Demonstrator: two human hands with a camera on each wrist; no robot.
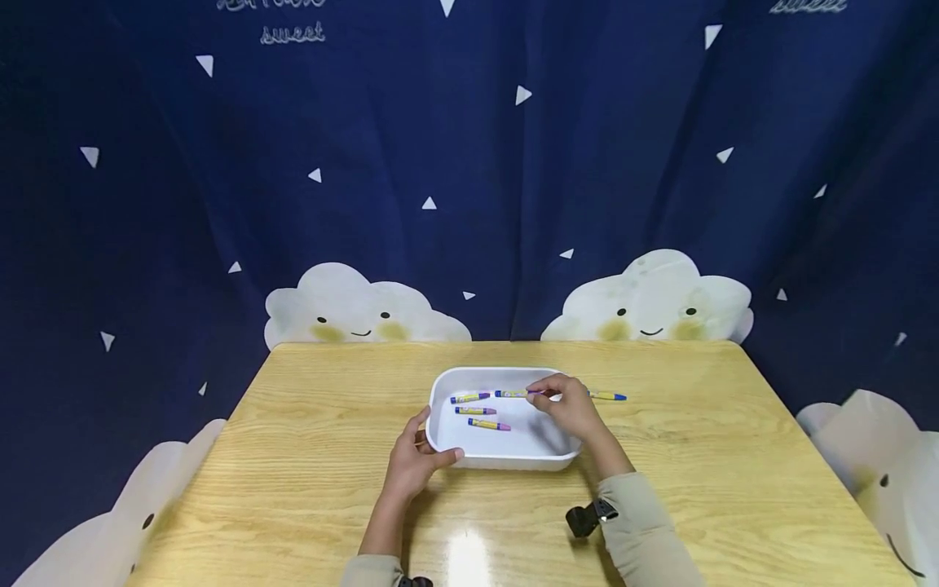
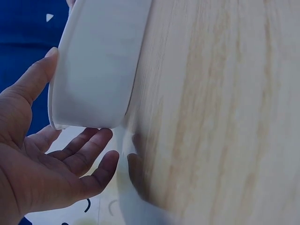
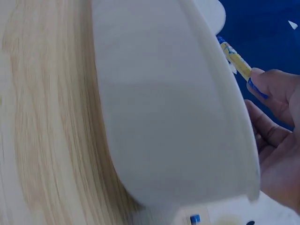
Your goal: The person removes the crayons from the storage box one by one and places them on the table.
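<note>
A white rectangular tray point(image 1: 506, 463) sits on the wooden table. My left hand point(image 1: 414, 461) grips its near left corner, thumb on the rim and fingers along the end wall; the left wrist view shows those fingers point(image 2: 89, 150) loosely bent against it. Inside the tray lie three crayons with yellow-and-blue wrappers: one at the back point(image 1: 470, 398), one in the middle point(image 1: 475, 411) and one in front point(image 1: 489, 425). Over the tray's right part, my right hand point(image 1: 572, 405) pinches another crayon point(image 3: 236, 60) between thumb and fingers, its blue end pointing left.
A further yellow crayon point(image 1: 607, 396) with a blue end lies on the table point(image 1: 734, 456), just right of the tray. Behind the table hangs a dark blue curtain point(image 1: 469, 163) with white triangles and smiling clouds. Black straps with camera mounts point(image 1: 587, 518) sit on the wrists.
</note>
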